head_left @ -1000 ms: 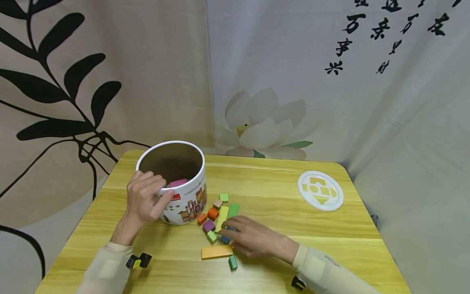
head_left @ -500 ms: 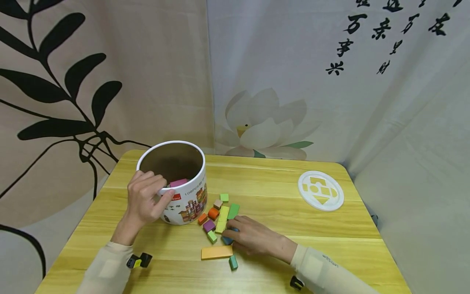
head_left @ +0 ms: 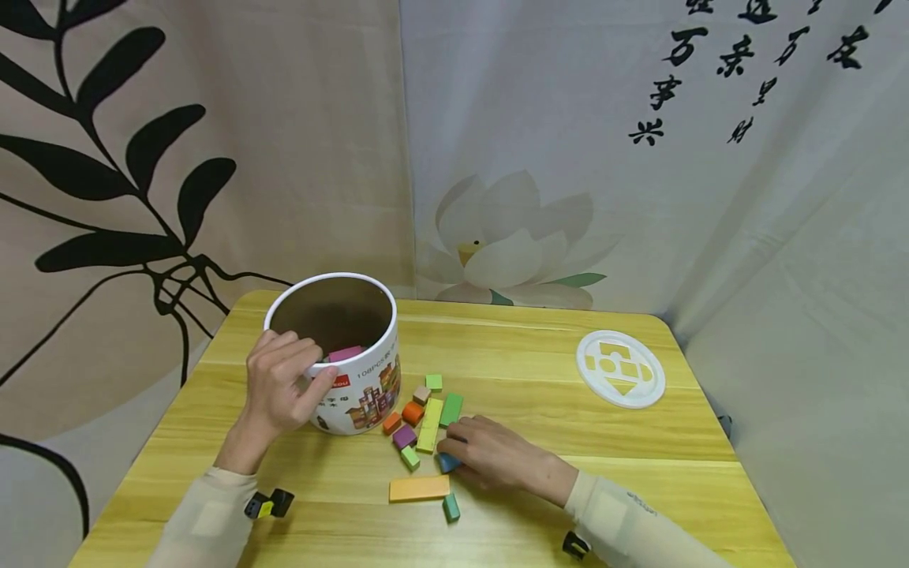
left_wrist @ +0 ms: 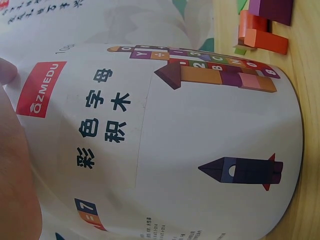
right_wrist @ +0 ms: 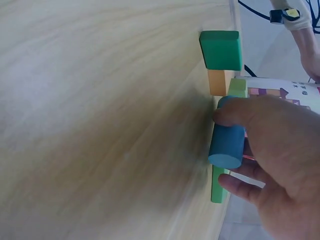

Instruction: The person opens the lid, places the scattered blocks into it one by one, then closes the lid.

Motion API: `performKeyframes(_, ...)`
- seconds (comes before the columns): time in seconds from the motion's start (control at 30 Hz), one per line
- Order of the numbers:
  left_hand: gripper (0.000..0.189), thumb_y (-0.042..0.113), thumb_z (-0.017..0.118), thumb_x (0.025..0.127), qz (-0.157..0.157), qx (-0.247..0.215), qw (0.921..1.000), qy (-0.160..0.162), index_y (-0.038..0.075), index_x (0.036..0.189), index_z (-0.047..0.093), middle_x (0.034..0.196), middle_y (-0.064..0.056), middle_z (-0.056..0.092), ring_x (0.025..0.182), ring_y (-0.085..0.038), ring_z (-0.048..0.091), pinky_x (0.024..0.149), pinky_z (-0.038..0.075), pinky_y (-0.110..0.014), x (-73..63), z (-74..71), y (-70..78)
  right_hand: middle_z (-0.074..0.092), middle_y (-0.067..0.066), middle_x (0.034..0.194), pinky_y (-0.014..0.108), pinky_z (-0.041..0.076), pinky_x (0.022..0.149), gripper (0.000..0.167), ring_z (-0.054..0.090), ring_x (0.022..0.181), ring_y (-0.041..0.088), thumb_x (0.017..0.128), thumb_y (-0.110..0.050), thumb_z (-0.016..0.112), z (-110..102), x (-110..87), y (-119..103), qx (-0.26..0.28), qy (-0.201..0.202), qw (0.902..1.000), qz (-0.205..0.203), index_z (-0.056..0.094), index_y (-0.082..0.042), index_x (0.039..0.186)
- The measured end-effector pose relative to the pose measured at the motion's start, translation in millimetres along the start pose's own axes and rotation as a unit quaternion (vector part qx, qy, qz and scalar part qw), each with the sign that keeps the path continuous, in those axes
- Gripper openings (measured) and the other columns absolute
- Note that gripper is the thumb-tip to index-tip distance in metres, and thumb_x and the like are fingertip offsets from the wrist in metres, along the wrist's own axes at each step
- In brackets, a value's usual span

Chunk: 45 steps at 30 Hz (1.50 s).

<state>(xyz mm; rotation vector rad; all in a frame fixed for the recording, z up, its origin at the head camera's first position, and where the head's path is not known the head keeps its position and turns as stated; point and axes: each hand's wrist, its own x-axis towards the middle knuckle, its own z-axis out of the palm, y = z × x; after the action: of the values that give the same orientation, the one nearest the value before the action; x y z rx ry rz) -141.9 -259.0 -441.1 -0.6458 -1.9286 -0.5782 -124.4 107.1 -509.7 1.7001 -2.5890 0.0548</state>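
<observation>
My left hand [head_left: 284, 383] grips the near rim of a white printed bucket [head_left: 369, 390], thumb outside and fingers over the edge. A pink block [head_left: 345, 353] shows inside it. In the left wrist view the bucket's wall [left_wrist: 170, 135] fills most of the frame. To the right, my right hand [head_left: 493, 456] pinches a blue cylinder block [right_wrist: 227, 145] low at the tabletop, thumb on the near side and fingers behind. Beside that hand lie a yellow block [head_left: 429, 426] and a green block [head_left: 451, 410].
Nearer the front are an orange plank [head_left: 419, 488] and a teal block [head_left: 450, 508]. Small orange, purple [head_left: 405, 436], tan and light green blocks lie by the bucket. A white disc with cut-out shapes [head_left: 620, 368] rests at the table's right. Curtains hang behind.
My right hand has shifted slightly right, bringing the blue cylinder block away from the yellow block. The left hand and the bucket stay in place.
</observation>
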Motion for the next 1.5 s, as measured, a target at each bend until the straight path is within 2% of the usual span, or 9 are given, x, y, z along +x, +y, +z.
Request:
performKeyframes(0.3,0.043,0.039,0.060,0.091,-0.001,-0.001,1.0000,0.002,0.017,0.058,0.042,0.053,0.005,0.039,0.058,-0.013,0.029,0.068,0.023,-0.033,-0.8,0.6,-0.1,0.073,-0.005,0.117,0.028,0.060,0.100,0.047,0.068,0.104,0.009,0.094,-0.035,0.090,-11,-4.5,6,-0.011,0.026,0.9996,0.000,0.074,-0.018,0.134)
performKeyframes(0.53,0.042,0.038,0.061,0.089,0.000,-0.002,1.0000,0.004,0.017,0.058,0.042,0.053,0.006,0.038,0.057,-0.012,0.028,0.068,0.023,-0.033,-0.5,1.1,0.1,0.073,-0.004,0.118,0.027,0.060,0.099,0.046,0.067,0.104,0.009,0.094,-0.034,0.089,-23,-5.3,9,0.018,0.037,0.9989,0.019,0.074,-0.016,0.132)
performKeyframes(0.87,0.043,0.038,0.060,0.090,0.002,-0.001,1.0000,0.006,0.017,0.058,0.041,0.053,0.006,0.037,0.057,-0.013,0.029,0.068,0.023,-0.033,0.2,0.8,0.4,0.074,-0.002,0.122,0.032,0.060,0.100,0.044,0.069,0.107,0.011,0.093,-0.028,0.089,-43,-2.4,9,0.057,0.069,0.9954,0.032,0.073,-0.014,0.132)
performKeyframes(1.17,0.042,0.038,0.061,0.089,0.001,-0.003,1.0000,0.006,0.017,0.058,0.042,0.053,0.005,0.039,0.058,-0.013,0.029,0.068,0.024,-0.033,-0.8,0.7,0.3,0.073,-0.002,0.118,0.033,0.061,0.098,0.041,0.067,0.103,0.011,0.092,-0.022,0.088,-61,2.5,14,0.071,0.096,0.9922,0.035,0.073,-0.013,0.130)
performKeyframes(1.5,0.043,0.039,0.060,0.090,0.003,-0.004,0.9999,0.009,0.017,0.057,0.042,0.053,0.005,0.039,0.057,-0.012,0.029,0.068,0.023,-0.033,-0.4,1.5,0.3,0.072,0.000,0.114,0.031,0.061,0.093,0.039,0.065,0.099,0.012,0.091,-0.020,0.087,-89,15.7,25,0.073,0.153,0.9854,0.014,0.072,-0.010,0.126)
